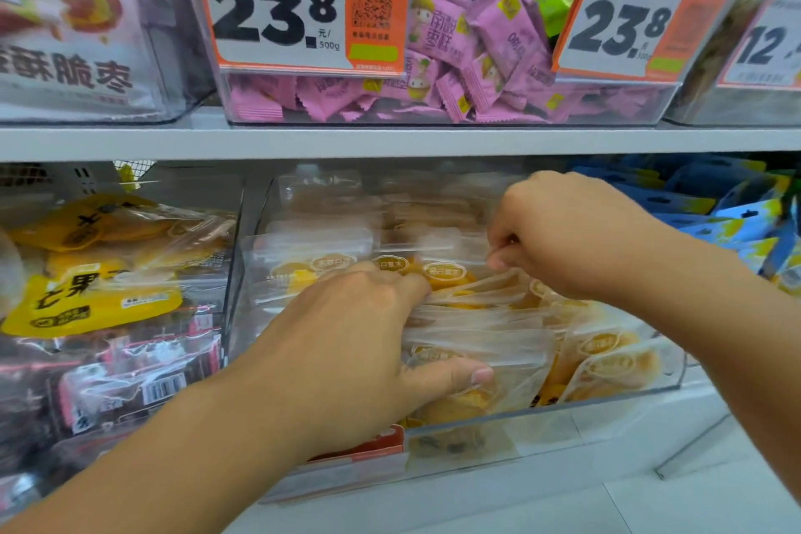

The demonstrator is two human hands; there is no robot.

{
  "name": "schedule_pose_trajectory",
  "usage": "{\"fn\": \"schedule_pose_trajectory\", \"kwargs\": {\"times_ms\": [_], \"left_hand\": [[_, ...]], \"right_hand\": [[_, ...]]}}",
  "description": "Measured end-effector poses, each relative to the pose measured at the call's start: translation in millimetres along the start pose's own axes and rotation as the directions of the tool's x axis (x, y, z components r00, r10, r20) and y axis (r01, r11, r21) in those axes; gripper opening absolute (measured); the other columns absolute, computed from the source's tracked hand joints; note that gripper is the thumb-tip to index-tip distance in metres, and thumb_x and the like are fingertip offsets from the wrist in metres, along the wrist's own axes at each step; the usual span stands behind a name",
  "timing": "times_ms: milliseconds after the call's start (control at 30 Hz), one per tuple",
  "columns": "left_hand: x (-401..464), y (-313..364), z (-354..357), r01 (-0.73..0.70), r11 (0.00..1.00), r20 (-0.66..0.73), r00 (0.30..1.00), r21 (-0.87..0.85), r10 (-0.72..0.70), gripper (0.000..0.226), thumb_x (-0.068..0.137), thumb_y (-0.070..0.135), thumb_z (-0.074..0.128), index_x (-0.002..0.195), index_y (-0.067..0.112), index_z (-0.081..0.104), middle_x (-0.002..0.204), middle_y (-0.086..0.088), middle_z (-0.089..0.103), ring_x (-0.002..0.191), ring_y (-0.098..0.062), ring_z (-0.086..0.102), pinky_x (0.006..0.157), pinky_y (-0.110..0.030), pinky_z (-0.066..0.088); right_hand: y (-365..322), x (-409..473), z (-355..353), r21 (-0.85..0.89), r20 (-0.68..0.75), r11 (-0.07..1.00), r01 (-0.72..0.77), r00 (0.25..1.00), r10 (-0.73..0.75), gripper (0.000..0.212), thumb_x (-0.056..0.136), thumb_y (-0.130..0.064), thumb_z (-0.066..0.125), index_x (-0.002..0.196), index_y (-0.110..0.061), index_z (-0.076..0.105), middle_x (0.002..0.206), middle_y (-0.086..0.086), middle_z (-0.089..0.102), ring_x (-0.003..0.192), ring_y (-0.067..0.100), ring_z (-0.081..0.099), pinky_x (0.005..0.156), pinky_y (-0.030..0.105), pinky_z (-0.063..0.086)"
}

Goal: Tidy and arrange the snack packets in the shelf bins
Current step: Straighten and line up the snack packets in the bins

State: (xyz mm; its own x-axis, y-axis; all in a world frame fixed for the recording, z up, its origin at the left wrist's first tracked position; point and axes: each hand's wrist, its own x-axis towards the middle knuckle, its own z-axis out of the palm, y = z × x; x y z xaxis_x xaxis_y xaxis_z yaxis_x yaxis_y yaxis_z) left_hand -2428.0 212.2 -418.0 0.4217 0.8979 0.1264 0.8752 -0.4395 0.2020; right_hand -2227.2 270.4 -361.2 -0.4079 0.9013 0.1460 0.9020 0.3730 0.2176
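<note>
Gripping clear packets (477, 330) in clear bin (628, 397), both hands (346, 343).

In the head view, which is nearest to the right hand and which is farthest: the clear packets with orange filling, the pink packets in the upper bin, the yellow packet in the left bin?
From the right hand:
1. Clear packets, touching its fingers, directly below.
2. Pink packets, upper shelf, above and slightly left.
3. Yellow packet, left bin, far across.

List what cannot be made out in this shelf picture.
- Head view: back rows of clear packets of yellow snacks in the clear plastic bin, motion-blurred.
- Left hand's fingertips, buried among packets.
- Packet edge pinched by right hand, hidden by curled fingers.
- Orange price tag, covered by left wrist.
</note>
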Motion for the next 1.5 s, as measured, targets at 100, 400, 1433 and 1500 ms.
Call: {"fn": "schedule_pose_trajectory", "kwargs": {"times_ms": [100, 400, 1433, 1500], "left_hand": [[0.6, -1.1, 2.4, -0.017, 1.0, -0.03, 0.999, 0.013, 0.018, 0.079, 0.065, 0.098, 0.018, 0.101, 0.037, 0.053, 0.088, 0.019, 0.049, 0.094, -0.006, 0.043, 0.086, -0.033, 0.046], [0.6, -0.3, 1.1, -0.017, 0.998, -0.029, 0.999, 0.057, 0.018, 0.068, 0.071, 0.096, 0.02, 0.086, 0.035, 0.047, 0.083, 0.018, 0.044, 0.085, -0.005, 0.04, 0.075, -0.029, 0.034], [1.6, 0.9, 2.6, 0.013, 0.997, 0.011, 1.0, -0.081, -0.012, 0.085, 0.065, 0.097, 0.024, 0.13, 0.046, 0.042, 0.122, 0.028, 0.047, 0.107, -0.001, 0.043, 0.096, -0.025, 0.036], [2.6, 0.7, 3.7, 0.013, 0.997, 0.011, 1.0, -0.082, -0.012, 0.085, 0.066, 0.098, 0.023, 0.13, 0.046, 0.042, 0.122, 0.027, 0.048, 0.11, -0.001, 0.044, 0.098, -0.027, 0.037]], "right_hand": [[-4.9, 1.4, 2.1, 0.008, -0.017, 0.998, 0.062, 0.998, -0.062, 0.014, 0.088, -0.042, 0.069, 0.088, -0.029, 0.072, 0.085, -0.008, 0.062, 0.086, 0.023, 0.062, 0.07, 0.035, 0.049], [-19.3, 28.7, 21.4, 0.511, -0.117, 0.838, 0.191, 0.981, -0.152, 0.03, 0.08, -0.04, 0.08, 0.106, -0.028, 0.069, 0.088, -0.017, 0.066, 0.07, -0.01, 0.052, 0.064, 0.006, 0.037], [-3.9, 26.6, 23.4, 0.349, 0.118, 0.932, -0.097, 0.991, 0.059, 0.007, 0.086, -0.025, 0.076, 0.09, -0.02, 0.078, 0.087, -0.004, 0.073, 0.086, 0.014, 0.067, 0.082, 0.029, 0.054], [-10.8, 28.3, 24.8, 0.237, 0.042, 0.971, -0.041, 0.999, 0.032, 0.009, 0.091, -0.024, 0.068, 0.094, -0.026, 0.076, 0.095, 0.0, 0.071, 0.092, 0.023, 0.065, 0.08, 0.033, 0.052]]}}
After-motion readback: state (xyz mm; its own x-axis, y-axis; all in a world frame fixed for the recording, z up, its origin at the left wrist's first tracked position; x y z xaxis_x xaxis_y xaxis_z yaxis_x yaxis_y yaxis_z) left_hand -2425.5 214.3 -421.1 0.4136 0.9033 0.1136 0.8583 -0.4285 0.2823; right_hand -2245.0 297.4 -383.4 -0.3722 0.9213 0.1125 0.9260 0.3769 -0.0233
